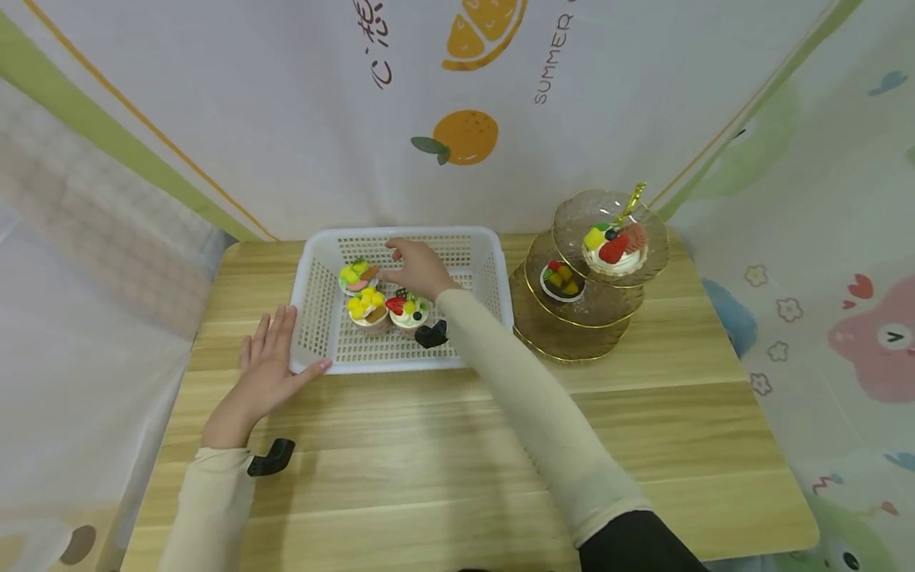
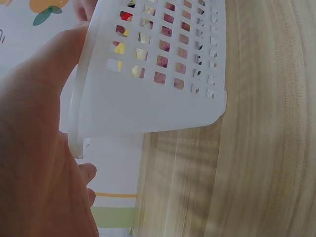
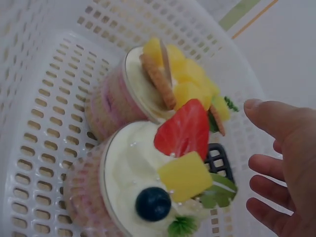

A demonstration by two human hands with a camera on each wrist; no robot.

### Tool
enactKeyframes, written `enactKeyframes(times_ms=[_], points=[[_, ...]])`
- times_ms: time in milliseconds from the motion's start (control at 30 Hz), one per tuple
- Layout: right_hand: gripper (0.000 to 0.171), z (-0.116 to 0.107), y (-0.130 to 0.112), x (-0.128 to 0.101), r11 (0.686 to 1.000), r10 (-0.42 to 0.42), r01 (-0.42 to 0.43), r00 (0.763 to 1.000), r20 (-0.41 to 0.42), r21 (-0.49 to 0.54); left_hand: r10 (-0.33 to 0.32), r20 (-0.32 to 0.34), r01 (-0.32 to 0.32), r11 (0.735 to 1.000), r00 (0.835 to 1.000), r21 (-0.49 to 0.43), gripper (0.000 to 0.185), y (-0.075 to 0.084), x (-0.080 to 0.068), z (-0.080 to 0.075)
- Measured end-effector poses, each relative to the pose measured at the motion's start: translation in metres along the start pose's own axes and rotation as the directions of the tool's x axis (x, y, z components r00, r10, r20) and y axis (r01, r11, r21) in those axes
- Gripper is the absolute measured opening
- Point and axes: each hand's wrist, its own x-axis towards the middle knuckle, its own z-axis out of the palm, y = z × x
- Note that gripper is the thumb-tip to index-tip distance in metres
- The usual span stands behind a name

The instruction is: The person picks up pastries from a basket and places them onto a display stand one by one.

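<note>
In the head view a white plastic basket (image 1: 314, 310) holds three dessert cups: one with yellow and green topping (image 1: 355, 274), one with yellow fruit chunks (image 1: 367, 303), and one with strawberry and blueberry (image 1: 409, 310). My left hand (image 1: 266, 369) lies at the basket's front left corner, fingers spread and thumb along the rim. Over the basket, just beyond the cups, reaches my right hand (image 1: 422, 270). Its fingers are relaxed and slightly bent, with nothing between them. The right wrist view shows that hand (image 3: 291, 168) beside the strawberry-topped cup (image 3: 133, 163), fingertips apart from it.
To the basket's right stands a tiered glass stand (image 1: 572, 345) with gold rims. Its top tier bears a cream dessert with strawberry (image 1: 613, 250); a lower tier bears a small dark fruit cup (image 1: 561, 281). A printed curtain (image 1: 286, 119) hangs behind the wooden table (image 1: 400, 477).
</note>
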Motion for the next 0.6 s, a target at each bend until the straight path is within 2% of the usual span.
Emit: enactKeyframes(times_ms=[200, 600], points=[[0.063, 0.013, 0.004, 0.014, 0.998, 0.054, -0.053, 0.998, 0.021, -0.044, 0.000, 0.007, 0.000, 1.000, 1.000, -0.001, 0.105, 0.000, 0.003, 0.002], [0.062, 0.027, 0.001, 0.035, 0.970, 0.070, -0.051, 0.995, 0.075, -0.237, 0.002, -0.015, -0.002, 1.000, 1.000, -0.003, 0.105, -0.002, 0.002, 0.002]])
